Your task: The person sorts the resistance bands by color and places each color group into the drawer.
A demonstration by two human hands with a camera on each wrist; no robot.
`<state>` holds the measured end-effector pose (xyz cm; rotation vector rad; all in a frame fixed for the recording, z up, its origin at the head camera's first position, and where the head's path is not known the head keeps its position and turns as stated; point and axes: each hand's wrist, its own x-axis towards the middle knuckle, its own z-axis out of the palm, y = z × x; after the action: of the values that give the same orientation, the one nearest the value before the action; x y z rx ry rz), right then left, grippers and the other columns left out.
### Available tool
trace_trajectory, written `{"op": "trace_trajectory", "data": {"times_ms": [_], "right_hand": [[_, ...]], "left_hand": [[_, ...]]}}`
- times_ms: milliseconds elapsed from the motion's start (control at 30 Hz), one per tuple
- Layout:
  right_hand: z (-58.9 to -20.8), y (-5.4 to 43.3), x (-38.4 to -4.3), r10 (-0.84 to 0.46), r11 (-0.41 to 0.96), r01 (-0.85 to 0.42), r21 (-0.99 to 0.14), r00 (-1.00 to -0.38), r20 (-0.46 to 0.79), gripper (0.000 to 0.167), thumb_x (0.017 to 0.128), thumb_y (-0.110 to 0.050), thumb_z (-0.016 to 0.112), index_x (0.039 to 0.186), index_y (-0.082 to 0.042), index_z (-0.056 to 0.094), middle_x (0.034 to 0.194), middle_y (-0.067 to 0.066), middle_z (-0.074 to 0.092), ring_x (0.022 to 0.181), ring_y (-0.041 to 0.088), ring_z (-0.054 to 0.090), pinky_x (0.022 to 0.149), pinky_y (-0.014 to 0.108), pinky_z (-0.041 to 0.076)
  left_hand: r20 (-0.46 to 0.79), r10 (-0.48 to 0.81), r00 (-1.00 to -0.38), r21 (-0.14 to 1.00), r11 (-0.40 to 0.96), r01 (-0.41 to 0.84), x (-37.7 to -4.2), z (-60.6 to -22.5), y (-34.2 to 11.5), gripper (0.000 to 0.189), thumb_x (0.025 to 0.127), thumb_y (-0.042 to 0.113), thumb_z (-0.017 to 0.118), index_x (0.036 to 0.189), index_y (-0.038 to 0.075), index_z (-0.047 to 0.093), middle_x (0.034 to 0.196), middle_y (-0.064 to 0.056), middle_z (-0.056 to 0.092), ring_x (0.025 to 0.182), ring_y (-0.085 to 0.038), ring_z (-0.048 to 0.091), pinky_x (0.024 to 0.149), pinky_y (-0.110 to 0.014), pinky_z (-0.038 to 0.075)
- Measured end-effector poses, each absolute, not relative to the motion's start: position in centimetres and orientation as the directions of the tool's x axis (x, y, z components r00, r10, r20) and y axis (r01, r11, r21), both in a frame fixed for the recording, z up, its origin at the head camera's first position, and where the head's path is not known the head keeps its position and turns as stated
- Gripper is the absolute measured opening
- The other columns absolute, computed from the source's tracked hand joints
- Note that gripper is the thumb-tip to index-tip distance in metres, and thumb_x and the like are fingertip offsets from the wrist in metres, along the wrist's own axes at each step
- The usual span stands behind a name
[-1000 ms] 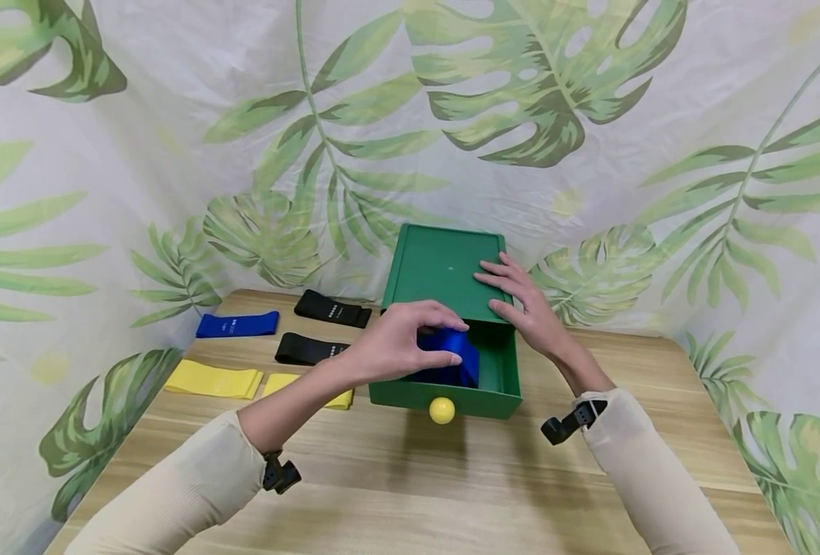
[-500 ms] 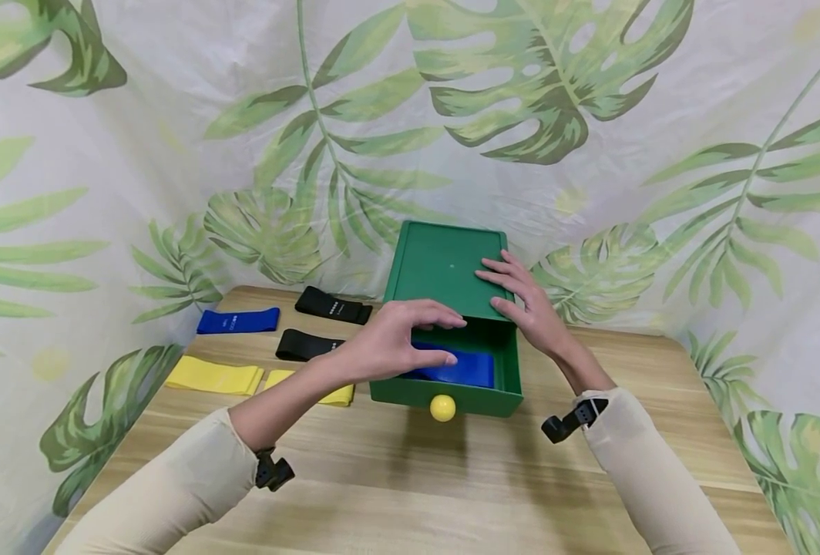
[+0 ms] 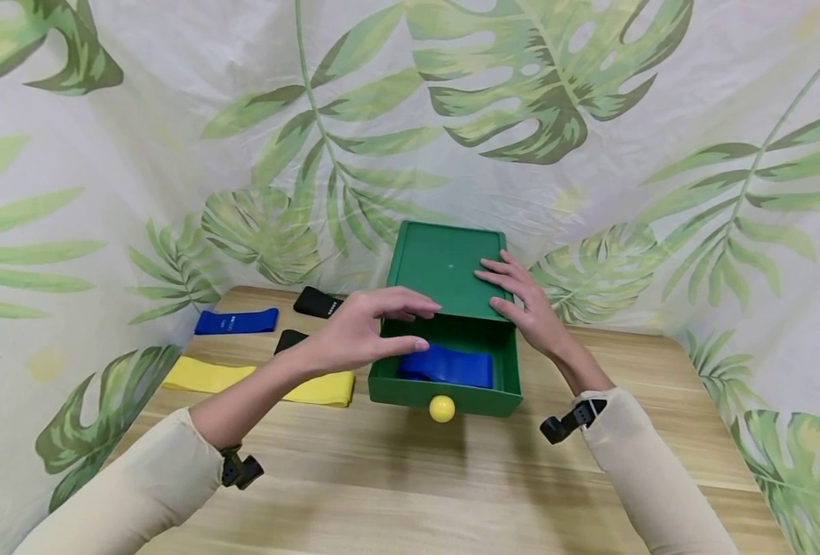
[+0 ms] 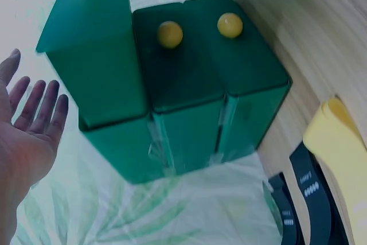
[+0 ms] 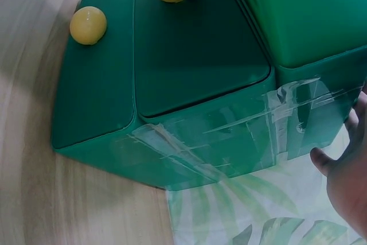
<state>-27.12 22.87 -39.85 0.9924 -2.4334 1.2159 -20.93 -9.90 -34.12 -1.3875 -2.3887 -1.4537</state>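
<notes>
A folded blue resistance band [image 3: 455, 367] lies in the pulled-out top drawer [image 3: 445, 396] of a green drawer unit [image 3: 448, 266]. Just left of and above that drawer hovers my left hand [image 3: 364, 330], fingers extended and thumb apart, holding nothing. In the left wrist view, the same hand [image 4: 28, 136] shows its bare palm beside the drawer. My right hand [image 3: 526, 308] rests with spread fingers on the unit's top at its right edge. The right wrist view shows part of that hand [image 5: 347, 170] at the unit's upper side.
Left of the unit lie a blue band [image 3: 236, 321], a yellow band [image 3: 205, 375], another yellow band [image 3: 323, 388] and two black bands [image 3: 316, 301], partly behind my left hand. A yellow knob [image 3: 441, 409] juts from the drawer front. A leaf-print cloth [image 3: 382, 116] hangs behind the wooden table [image 3: 410, 493].
The blue band, upright by my left hand earlier, has been let go and lies flat in the drawer. My left hand has moved left, away from it. The right hand stays put.
</notes>
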Motion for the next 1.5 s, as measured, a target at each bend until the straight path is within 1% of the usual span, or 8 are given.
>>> {"op": "trace_trajectory", "data": {"times_ms": [200, 433, 567, 733, 867, 1067, 1300, 1500], "right_hand": [[-39.9, 22.8, -27.1, -0.476, 0.412, -0.68, -0.607, -0.728, 0.493, 0.046, 0.107, -0.019, 0.058, 0.151, -0.007, 0.059, 0.164, 0.014, 0.046, 0.163, 0.036, 0.014, 0.128, 0.066, 0.008], [-39.9, 22.9, -27.0, -0.47, 0.408, -0.681, -0.609, -0.728, 0.499, 0.046, 0.105, -0.015, 0.058, 0.15, -0.007, 0.06, 0.163, 0.014, 0.046, 0.163, 0.037, 0.014, 0.128, 0.067, 0.008], [-39.8, 22.9, -27.1, -0.47, 0.412, -0.677, -0.61, -0.732, 0.494, 0.046, 0.105, -0.017, 0.057, 0.15, -0.008, 0.06, 0.163, 0.013, 0.046, 0.163, 0.036, 0.014, 0.128, 0.066, 0.009], [-39.8, 22.9, -27.0, -0.467, 0.418, -0.667, -0.617, -0.74, 0.484, 0.046, 0.106, -0.019, 0.056, 0.151, -0.008, 0.06, 0.164, 0.012, 0.045, 0.163, 0.035, 0.013, 0.129, 0.065, 0.008], [-39.9, 23.0, -27.0, -0.465, 0.412, -0.667, -0.621, -0.74, 0.486, 0.046, 0.106, -0.018, 0.057, 0.15, -0.007, 0.06, 0.164, 0.013, 0.046, 0.163, 0.035, 0.013, 0.128, 0.066, 0.008], [-40.0, 23.1, -27.0, -0.456, 0.408, -0.664, -0.626, -0.742, 0.49, 0.046, 0.106, -0.019, 0.056, 0.151, -0.008, 0.059, 0.164, 0.012, 0.046, 0.164, 0.034, 0.012, 0.128, 0.066, 0.008], [-39.9, 23.0, -27.1, -0.459, 0.393, -0.672, -0.628, -0.735, 0.499, 0.045, 0.105, -0.012, 0.057, 0.15, -0.005, 0.059, 0.163, 0.016, 0.046, 0.163, 0.036, 0.012, 0.129, 0.066, 0.007], [-40.0, 22.9, -27.2, -0.465, 0.383, -0.681, -0.624, -0.726, 0.507, 0.046, 0.103, -0.008, 0.057, 0.149, -0.003, 0.06, 0.162, 0.018, 0.047, 0.163, 0.037, 0.013, 0.128, 0.067, 0.007]], "left_hand": [[0.428, 0.622, -0.655, 0.709, 0.218, 0.67, -20.8, -33.2, -12.6, 0.046, 0.094, 0.008, 0.082, 0.138, 0.004, 0.069, 0.138, -0.01, 0.069, 0.121, -0.028, 0.069, 0.104, -0.046, 0.057], [0.411, 0.595, -0.69, 0.714, 0.261, 0.65, -20.7, -32.5, -14.9, 0.047, 0.095, 0.009, 0.08, 0.141, 0.007, 0.068, 0.142, -0.006, 0.067, 0.123, -0.024, 0.069, 0.102, -0.029, 0.056], [0.427, 0.596, -0.681, 0.683, 0.281, 0.674, -21.0, -32.5, -16.3, 0.048, 0.095, 0.007, 0.08, 0.141, 0.01, 0.068, 0.141, -0.005, 0.067, 0.122, -0.018, 0.07, 0.101, -0.026, 0.056], [0.442, 0.595, -0.672, 0.624, 0.335, 0.706, -21.5, -32.7, -18.3, 0.048, 0.094, 0.006, 0.081, 0.139, 0.014, 0.069, 0.141, -0.003, 0.068, 0.127, -0.018, 0.065, 0.103, -0.022, 0.053], [0.429, 0.591, -0.683, 0.59, 0.388, 0.707, -22.2, -32.9, -19.7, 0.047, 0.094, 0.009, 0.082, 0.139, 0.016, 0.07, 0.141, -0.002, 0.068, 0.133, -0.019, 0.061, 0.106, -0.021, 0.051], [0.382, 0.573, -0.725, 0.59, 0.453, 0.669, -23.6, -33.5, -21.4, 0.051, 0.094, 0.011, 0.083, 0.142, 0.018, 0.068, 0.141, -0.002, 0.068, 0.132, -0.02, 0.062, 0.108, -0.019, 0.048], [0.337, 0.541, -0.771, 0.557, 0.546, 0.626, -25.3, -35.1, -23.6, 0.05, 0.095, 0.016, 0.082, 0.142, 0.014, 0.067, 0.141, -0.007, 0.068, 0.131, -0.027, 0.062, 0.107, -0.045, 0.052], [0.327, 0.545, -0.772, 0.522, 0.577, 0.629, -26.7, -37.2, -25.9, 0.051, 0.095, 0.019, 0.083, 0.142, 0.009, 0.066, 0.14, -0.014, 0.068, 0.129, -0.034, 0.062, 0.103, -0.052, 0.052]]}}
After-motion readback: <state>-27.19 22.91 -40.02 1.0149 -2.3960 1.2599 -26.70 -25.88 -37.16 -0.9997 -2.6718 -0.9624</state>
